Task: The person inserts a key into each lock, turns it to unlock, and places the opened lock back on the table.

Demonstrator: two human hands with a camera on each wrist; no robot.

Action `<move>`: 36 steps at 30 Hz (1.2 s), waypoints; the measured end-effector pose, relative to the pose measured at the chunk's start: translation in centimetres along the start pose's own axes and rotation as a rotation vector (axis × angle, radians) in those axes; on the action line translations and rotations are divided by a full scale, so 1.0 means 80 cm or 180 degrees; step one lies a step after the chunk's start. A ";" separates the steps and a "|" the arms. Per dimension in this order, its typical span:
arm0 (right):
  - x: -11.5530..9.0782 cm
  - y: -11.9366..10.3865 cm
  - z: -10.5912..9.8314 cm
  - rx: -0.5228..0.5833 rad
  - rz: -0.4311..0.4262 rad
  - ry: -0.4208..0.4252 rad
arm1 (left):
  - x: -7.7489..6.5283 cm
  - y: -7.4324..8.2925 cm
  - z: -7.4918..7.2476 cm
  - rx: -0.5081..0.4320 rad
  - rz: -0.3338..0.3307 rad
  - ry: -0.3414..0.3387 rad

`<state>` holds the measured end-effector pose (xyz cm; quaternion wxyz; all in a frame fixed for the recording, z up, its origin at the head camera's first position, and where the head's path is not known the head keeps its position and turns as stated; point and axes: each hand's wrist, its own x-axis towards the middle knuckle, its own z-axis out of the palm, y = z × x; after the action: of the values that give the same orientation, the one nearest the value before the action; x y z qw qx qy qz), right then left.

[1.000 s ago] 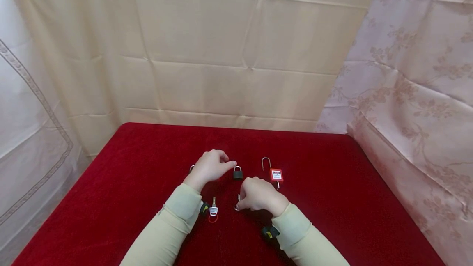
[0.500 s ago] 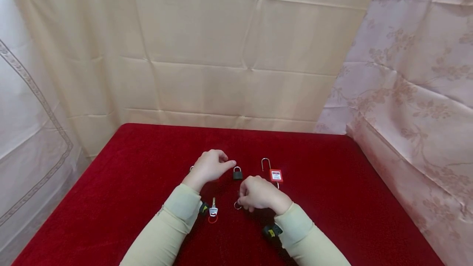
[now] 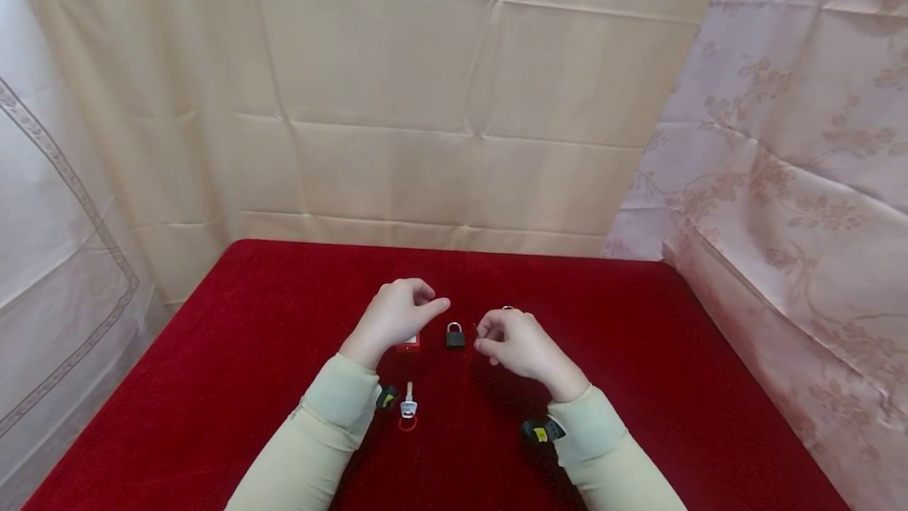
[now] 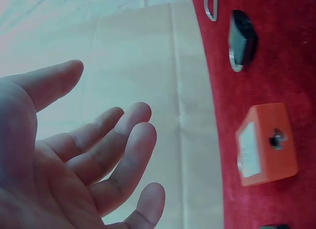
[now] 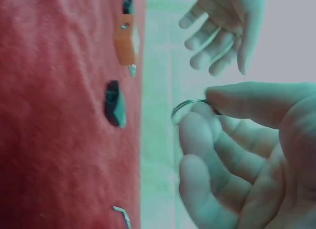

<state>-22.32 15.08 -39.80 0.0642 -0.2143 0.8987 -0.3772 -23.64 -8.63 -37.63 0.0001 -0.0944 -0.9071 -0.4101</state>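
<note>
My right hand (image 3: 521, 344) is raised over the table, right of a small black padlock (image 3: 455, 336). Its thumb and fingertips pinch a thin metal key ring (image 5: 190, 104); whatever hangs on the ring is hidden by the fingers. Left of the black padlock, my left hand (image 3: 397, 312) hovers with fingers loosely bent and holds nothing. Partly under it in the head view lies a red padlock (image 3: 409, 345), which the left wrist view shows with its keyhole (image 4: 277, 138) facing the camera. Nearer me lies a silver key (image 3: 408, 408) with a red ring (image 3: 407, 423).
Behind my right hand a shackle top (image 3: 507, 307) peeks out; the right wrist view shows a metal shackle end (image 5: 123, 216). A dark object (image 5: 128, 4) lies beyond the red padlock. The red cloth-covered table (image 3: 298, 274) ends at beige curtains (image 3: 397, 101).
My right hand has lifted the key ring off the table and moved away from me and right, covering the right-hand red padlock. My left hand has shifted slightly left, uncovering another red padlock.
</note>
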 end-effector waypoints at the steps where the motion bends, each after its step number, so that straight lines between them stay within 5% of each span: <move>1: -0.001 0.000 -0.004 0.0055 0.0000 0.0092 | -0.001 0.002 -0.002 -0.0022 0.0012 0.0015; 15: -0.017 -0.007 -0.048 0.1108 -0.0181 0.0898 | -0.014 0.022 -0.028 -0.0217 0.0263 0.0135; 36: -0.019 -0.001 -0.061 0.1143 -0.0073 0.1075 | -0.016 0.025 -0.034 -0.0227 0.0251 0.0101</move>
<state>-22.24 18.83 -36.36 -0.0542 -0.1435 0.8127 -0.5621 -22.24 -9.57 -34.39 0.0273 -0.1235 -0.8874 -0.4433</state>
